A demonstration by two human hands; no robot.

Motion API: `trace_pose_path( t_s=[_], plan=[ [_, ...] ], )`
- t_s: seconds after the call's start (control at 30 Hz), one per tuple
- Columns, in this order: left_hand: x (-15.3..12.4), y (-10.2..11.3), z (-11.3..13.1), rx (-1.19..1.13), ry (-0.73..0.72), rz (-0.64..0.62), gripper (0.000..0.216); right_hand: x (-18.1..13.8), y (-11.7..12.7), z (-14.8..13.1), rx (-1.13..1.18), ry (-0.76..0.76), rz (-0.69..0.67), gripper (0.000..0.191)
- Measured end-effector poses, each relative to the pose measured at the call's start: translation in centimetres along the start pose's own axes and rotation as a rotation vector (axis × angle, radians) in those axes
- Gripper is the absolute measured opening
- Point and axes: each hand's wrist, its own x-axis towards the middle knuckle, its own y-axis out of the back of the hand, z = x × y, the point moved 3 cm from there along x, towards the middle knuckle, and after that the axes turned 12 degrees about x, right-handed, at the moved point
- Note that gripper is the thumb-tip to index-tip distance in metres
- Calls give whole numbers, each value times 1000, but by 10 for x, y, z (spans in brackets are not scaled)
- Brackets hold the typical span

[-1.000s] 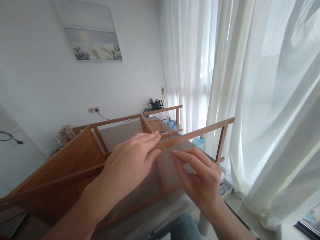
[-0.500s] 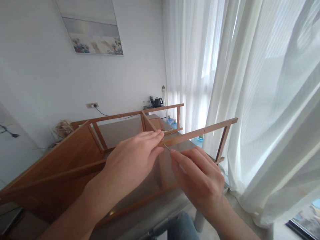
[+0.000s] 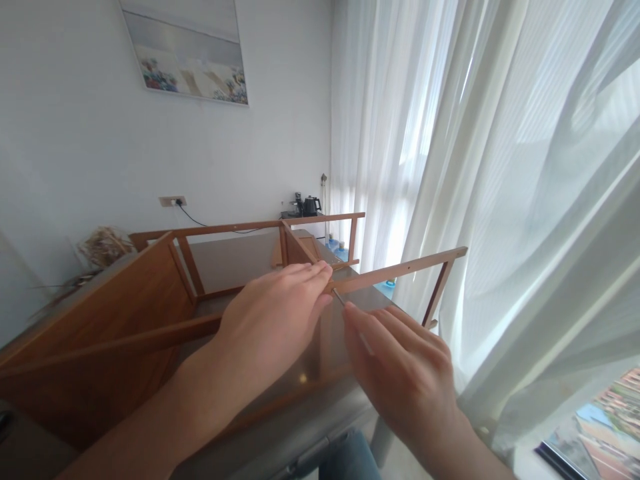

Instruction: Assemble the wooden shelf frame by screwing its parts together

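Note:
A brown wooden frame (image 3: 395, 272) with long rails and crosspieces lies on a grey table. My left hand (image 3: 280, 313) is closed over its near rail, fingers on top and thumb on the near side. Just right of that thumb, a thin metal rod (image 3: 339, 297) meets the rail's side where a crosspiece joins. My right hand (image 3: 403, 357) pinches the rod's other end; the fingers hide the rest, so whether it is a hex key or a screwdriver cannot be told.
A solid wooden panel (image 3: 135, 283) fills the frame's left part. Behind stand a black kettle (image 3: 311, 205) and blue-tinted water bottles (image 3: 341, 251). White curtains (image 3: 480, 167) hang close by on the right. Dried plant stems (image 3: 105, 247) lie at the far left.
The view has shifted slightly, so the frame's right end appears a little lower. Both hands keep their places on the rail and the rod.

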Motion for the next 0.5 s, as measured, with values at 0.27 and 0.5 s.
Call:
trace_pose_path(
  t_s=[0.27, 0.5],
  plan=[
    [3, 1, 5, 148, -28, -69, 41, 2, 1, 4, -40, -71, -69, 17],
    [-1, 7, 11, 273, -5, -114, 43, -29, 14, 7, 129, -281, 230, 23]
  ],
)
